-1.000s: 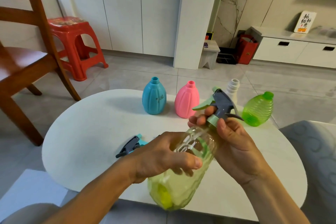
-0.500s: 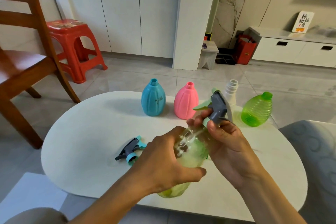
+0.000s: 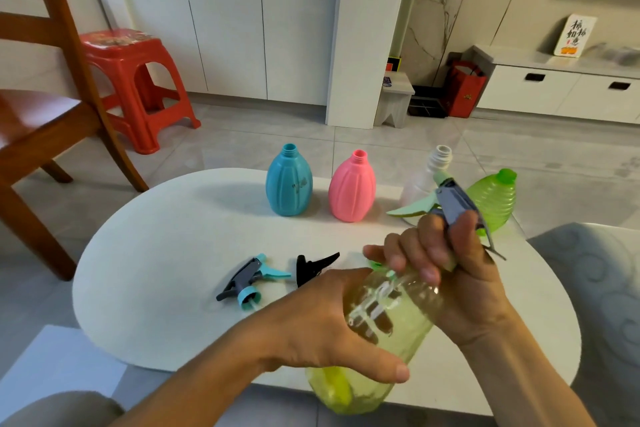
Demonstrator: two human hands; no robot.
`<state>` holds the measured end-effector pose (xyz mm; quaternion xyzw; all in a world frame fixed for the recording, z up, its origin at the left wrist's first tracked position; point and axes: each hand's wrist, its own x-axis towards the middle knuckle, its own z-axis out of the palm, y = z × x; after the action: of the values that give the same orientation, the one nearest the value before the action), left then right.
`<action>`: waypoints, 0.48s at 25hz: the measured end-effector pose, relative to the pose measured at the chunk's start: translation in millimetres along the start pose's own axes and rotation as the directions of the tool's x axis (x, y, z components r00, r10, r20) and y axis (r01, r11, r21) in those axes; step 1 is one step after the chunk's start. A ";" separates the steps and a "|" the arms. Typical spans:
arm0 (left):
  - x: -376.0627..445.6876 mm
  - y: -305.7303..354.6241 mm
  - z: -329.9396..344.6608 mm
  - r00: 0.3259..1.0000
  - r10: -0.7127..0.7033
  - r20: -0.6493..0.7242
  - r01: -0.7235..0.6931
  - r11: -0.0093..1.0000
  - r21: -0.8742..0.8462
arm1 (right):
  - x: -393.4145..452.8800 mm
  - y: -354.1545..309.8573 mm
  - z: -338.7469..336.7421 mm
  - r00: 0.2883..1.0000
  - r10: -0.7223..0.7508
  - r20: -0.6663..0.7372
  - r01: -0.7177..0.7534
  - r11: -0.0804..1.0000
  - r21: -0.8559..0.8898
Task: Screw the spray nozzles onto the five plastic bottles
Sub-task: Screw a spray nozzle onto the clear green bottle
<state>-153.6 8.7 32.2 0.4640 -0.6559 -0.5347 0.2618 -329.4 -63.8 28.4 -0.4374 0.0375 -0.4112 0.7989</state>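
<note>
My left hand [image 3: 332, 326] grips the body of a clear yellow-green bottle [image 3: 374, 350], tilted over the table's near edge. My right hand [image 3: 450, 274] is wrapped around the neck collar of a grey and pale green spray nozzle [image 3: 450, 201] that sits on that bottle. At the back of the white table [image 3: 156, 253] stand a blue bottle [image 3: 289, 182], a pink bottle [image 3: 351, 187], a white bottle [image 3: 427, 177] and a green bottle [image 3: 493, 201], all without nozzles. A grey and teal nozzle [image 3: 249, 281] and a black nozzle [image 3: 313, 267] lie loose left of my hands.
A wooden chair [image 3: 41, 107] and a red plastic stool [image 3: 135, 87] stand on the tiled floor at the left. A grey cushioned seat [image 3: 595, 288] borders the table's right side. White cabinets and a low drawer unit line the far wall.
The bottle has swung to the right and tilted further in my hands. My right hand has turned around the nozzle's collar. The black nozzle has come into sight beside the teal one.
</note>
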 end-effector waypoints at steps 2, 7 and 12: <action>0.3 -2.1 1.8 0.997 0.000 -0.081 0.007 0.995 0.095 | -2.1 1.2 4.4 0.997 -0.005 -0.073 -0.009 0.983 -0.184; 1.2 -4.8 5.8 0.979 -0.001 -0.204 0.041 0.980 0.194 | -2.2 5.7 18.8 0.924 -0.112 -0.365 -0.009 0.949 -0.315; 5.4 -5.3 14.3 0.959 0.005 -0.283 0.070 0.964 0.255 | 0.0 3.5 26.4 0.858 -0.171 -0.485 -0.002 0.942 -0.336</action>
<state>-166.2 10.5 22.2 0.5767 -0.6693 -0.3760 0.2795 -316.2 -45.1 42.0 -0.4403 0.2939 -0.5347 0.6586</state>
